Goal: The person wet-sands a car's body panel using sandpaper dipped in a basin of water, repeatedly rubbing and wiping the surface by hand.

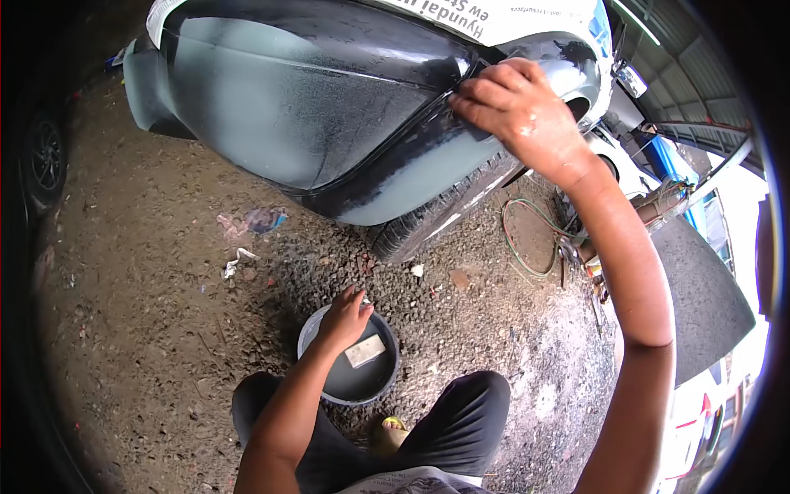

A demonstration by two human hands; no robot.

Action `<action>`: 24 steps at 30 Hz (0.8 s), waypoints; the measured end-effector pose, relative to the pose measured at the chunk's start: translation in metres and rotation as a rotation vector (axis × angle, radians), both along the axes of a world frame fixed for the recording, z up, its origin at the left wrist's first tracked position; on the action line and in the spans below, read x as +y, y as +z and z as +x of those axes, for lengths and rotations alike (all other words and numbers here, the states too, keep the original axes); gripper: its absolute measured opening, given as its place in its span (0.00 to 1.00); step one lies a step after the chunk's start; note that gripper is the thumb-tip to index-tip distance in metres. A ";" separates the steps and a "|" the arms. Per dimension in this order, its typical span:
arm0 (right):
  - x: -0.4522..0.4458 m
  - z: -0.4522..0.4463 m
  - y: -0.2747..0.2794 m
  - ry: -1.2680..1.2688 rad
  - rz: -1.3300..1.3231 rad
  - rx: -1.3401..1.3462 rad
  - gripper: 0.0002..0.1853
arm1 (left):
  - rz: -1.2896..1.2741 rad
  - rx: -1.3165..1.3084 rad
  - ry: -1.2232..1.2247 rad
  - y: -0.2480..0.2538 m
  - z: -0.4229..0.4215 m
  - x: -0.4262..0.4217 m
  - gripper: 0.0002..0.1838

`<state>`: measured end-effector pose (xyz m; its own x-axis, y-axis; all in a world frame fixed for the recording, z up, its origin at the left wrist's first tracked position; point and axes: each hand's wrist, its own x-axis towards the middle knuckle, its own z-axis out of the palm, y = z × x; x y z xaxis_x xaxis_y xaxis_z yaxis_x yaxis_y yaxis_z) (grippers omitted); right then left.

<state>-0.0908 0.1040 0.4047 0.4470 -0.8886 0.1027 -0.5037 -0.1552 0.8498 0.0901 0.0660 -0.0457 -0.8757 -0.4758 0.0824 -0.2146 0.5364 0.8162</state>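
A car body with grey and black patches (247,107) fills the upper part of the view. My right hand (522,115) is wet and presses with bent fingers on the black panel above the wheel; whatever lies under its fingers is hidden. Below, my left hand (346,319) is over the rim of a round basin (393,362) on the ground, its fingers partly apart and nothing visible in them. Dark water fills the basin, and a pale rectangular block (364,351) shows inside it.
A tyre (411,235) stands under the panel. Thin hoses (514,247) curl over the gravel at the right, near a dark flat panel (699,288). Rags (239,262) lie left of the basin. Another car's wheel (47,156) is at the far left. Printed paper covers the car's top.
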 end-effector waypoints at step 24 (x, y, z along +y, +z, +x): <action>-0.005 0.025 -0.150 -0.029 0.052 -0.168 0.33 | -0.030 -0.013 0.026 -0.022 -0.006 -0.015 0.25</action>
